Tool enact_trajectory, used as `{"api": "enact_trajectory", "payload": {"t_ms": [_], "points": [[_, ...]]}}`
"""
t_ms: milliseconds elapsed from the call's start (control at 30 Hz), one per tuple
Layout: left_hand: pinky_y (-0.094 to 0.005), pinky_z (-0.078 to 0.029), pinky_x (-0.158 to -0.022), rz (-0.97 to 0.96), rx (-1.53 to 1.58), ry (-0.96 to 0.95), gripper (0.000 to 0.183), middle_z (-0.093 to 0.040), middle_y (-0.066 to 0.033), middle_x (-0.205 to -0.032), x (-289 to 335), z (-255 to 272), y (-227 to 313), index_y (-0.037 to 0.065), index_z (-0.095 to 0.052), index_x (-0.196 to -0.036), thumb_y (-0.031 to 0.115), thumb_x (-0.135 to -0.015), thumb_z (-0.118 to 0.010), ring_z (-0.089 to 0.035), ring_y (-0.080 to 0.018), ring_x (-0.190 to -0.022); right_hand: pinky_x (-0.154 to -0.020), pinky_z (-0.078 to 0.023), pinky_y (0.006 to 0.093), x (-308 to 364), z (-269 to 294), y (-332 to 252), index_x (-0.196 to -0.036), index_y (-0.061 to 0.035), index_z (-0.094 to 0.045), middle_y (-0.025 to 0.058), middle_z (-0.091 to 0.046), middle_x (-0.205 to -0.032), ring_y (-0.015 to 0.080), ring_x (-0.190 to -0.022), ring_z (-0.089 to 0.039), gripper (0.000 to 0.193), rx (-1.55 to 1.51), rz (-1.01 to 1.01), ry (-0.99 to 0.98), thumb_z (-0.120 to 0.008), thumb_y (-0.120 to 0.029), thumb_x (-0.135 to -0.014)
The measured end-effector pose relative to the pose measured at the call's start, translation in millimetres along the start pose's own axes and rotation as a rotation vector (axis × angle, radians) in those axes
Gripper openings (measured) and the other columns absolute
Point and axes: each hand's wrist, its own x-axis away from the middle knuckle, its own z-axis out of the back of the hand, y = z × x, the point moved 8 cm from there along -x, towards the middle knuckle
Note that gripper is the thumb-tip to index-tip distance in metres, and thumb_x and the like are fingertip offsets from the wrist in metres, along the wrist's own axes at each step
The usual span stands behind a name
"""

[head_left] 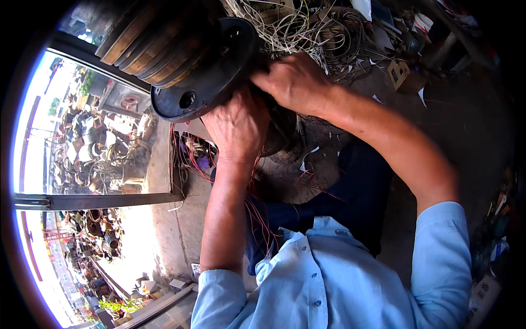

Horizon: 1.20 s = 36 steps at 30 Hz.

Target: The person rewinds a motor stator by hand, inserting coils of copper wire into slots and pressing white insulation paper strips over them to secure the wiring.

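In the upper middle is a black round disc (205,96) with holes in it. A stack of brown and dark rings (148,55) sits against its far left side. My left hand (235,120) reaches up to the disc's near edge, its fingers hidden beneath or behind the rim. Close by on the right, my right hand (293,82) has its fingers curled in, their tips out of sight near the disc's right edge. What it grips, if anything, does not show. Thin reddish wires (189,145) hang below the disc, and some trail over my lap.
A tangled heap of pale cable (307,33) lies beyond my hands. A brown block with holes (400,75) and paper scraps are on the floor at the right. A metal-framed glass panel (98,202) stands at the left, with piled scrap (93,142) visible through it.
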Motion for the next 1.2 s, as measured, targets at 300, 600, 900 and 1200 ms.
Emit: {"api": "enact_trajectory", "payload": {"t_ms": [300, 600, 900, 1200], "points": [[-0.0586, -0.044, -0.099, 0.018, -0.023, -0.072, 0.041, -0.067, -0.0240, -0.120, -9.3, -0.7, 7.3, 0.005, -0.067, -0.125, 0.020, -0.087, -0.066, -0.062, -0.0447, -0.112, -0.058, -0.059, 0.0455, 0.3, 0.8, 8.9, -0.098, -0.0142, -0.068, 0.0135, -0.069, -0.069, 0.0324, -0.068, -0.074, 0.013, -0.072, -0.003, 0.052, -0.062, -0.014, -0.087], [-0.0566, -0.045, -0.092, -0.024, -0.010, 0.011, 0.027, -0.070, -0.0219, -0.108, -13.2, -1.4, 9.7, 0.008, -0.070, -0.113, 0.021, -0.089, -0.066, -0.064, -0.0434, -0.106, -0.071, -0.059, 0.0489, 19.7, -8.5, 43.9, -0.111, -0.0101, -0.069, 0.0171, -0.073, -0.085, 0.0401, -0.082, -0.072, 0.026, -0.265, -0.253, -0.075, -0.065, -0.009, -0.085], [-0.0551, -0.041, -0.099, -0.015, 0.029, 0.009, 0.027, -0.066, -0.0234, -0.108, 7.9, 1.1, 1.8, 0.004, -0.066, -0.116, 0.022, -0.097, -0.062, -0.061, -0.0423, -0.108, -0.061, -0.049, 0.0338, 77.2, -4.3, 57.6, -0.104, -0.0018, -0.068, 0.0096, -0.068, -0.073, 0.0143, -0.063, -0.062, 0.009, -0.550, -0.642, 0.109, -0.067, -0.007, -0.097], [-0.0518, -0.045, -0.095, 0.008, 0.045, -0.028, 0.021, -0.066, -0.0232, -0.110, 10.1, -2.9, 4.0, 0.000, -0.067, -0.112, 0.014, -0.097, -0.062, -0.061, -0.0444, -0.106, -0.064, -0.056, 0.0461, 84.7, -0.2, 10.8, -0.104, -0.0010, -0.064, 0.0169, -0.069, -0.077, 0.0367, -0.070, -0.070, 0.026, -0.405, -0.518, 0.047, -0.076, -0.018, -0.088]]}}
